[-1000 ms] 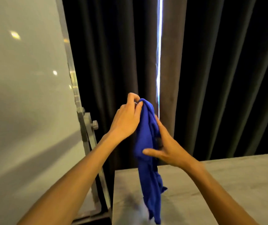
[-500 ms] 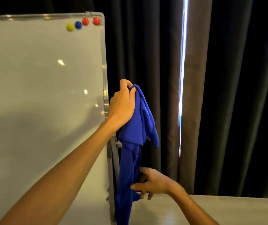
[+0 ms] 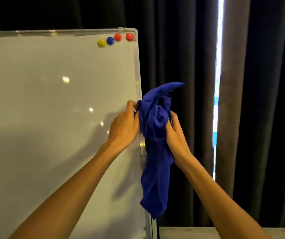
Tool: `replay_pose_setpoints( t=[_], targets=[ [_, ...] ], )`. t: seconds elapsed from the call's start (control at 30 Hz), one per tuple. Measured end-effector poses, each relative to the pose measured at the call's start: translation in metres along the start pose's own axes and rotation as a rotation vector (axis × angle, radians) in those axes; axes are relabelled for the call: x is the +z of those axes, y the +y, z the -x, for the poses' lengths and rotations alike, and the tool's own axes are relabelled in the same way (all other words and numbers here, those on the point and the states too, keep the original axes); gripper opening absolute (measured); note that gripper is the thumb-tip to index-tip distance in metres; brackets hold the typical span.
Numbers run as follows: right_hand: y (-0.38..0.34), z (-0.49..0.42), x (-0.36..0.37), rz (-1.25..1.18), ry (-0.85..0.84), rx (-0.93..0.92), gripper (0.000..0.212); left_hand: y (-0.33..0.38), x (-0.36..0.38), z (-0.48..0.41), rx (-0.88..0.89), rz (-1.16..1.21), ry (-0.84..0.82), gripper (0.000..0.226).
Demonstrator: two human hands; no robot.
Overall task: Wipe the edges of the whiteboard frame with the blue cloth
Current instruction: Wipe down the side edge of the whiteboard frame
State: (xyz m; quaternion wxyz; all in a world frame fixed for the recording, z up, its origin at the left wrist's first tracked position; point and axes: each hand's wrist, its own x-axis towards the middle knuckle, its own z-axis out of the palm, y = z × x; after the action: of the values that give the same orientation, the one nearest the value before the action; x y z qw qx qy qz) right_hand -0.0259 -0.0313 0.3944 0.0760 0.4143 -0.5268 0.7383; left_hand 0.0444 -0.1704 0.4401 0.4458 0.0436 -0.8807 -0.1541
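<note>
- 2 hands on the blue cloth [image 3: 153, 128]: your left hand [image 3: 124, 128] pinches its upper left fold, fingers [image 3: 132, 105] curled shut on the fabric right at the frame's right edge [image 3: 138, 80].
- Your right hand [image 3: 174, 133] grips the bunched middle from the right, fingers closed on the wad; the thumb side is hidden, so how tight the grip is cannot be told.
- Cloth sits at mid-height of the right edge, a loose tail hanging down alongside the lower frame, a peak sticking up above the bunch.
- Whiteboard [image 3: 52, 109] stands upright, slightly tilted in view; 4 magnets [image 3: 110, 40] cluster near the top right corner, just inside the frame.
- Step in hand, as a judgement: gathering the cloth into a pad before wiping; the frame looks barely started.
- Do it well: fold the tail in so it does not drag, wrap the pad around the rail so it covers front and side at once.
- Keep 1 hand pressing the cloth, the other steadying the board, since it may rock on its stand.
- Run in 1 long pass top to bottom, then the top rail [image 3: 60, 32]; steer clear of the magnets.
- Dark curtain [image 3: 181, 49] behind; grey surface [image 3: 207, 233] low right, well clear of the work.
</note>
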Motion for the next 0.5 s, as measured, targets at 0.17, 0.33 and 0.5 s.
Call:
replay_pose_setpoints(
  t=[0.17,0.33,0.5],
  targets=[
    [0.007,-0.034,0.040,0.197,0.015,-0.229,0.064,-0.040,-0.008,-0.016,0.089,-0.176,-0.075,0.020],
    [0.018,-0.072,0.052,0.343,0.417,-0.292,0.058,-0.088,-0.020,-0.039,0.183,-0.275,0.108,0.028],
    [0.017,-0.132,0.053,0.646,0.583,-0.351,0.037,-0.110,-0.020,-0.081,0.061,-0.438,0.110,0.064]
  ],
)
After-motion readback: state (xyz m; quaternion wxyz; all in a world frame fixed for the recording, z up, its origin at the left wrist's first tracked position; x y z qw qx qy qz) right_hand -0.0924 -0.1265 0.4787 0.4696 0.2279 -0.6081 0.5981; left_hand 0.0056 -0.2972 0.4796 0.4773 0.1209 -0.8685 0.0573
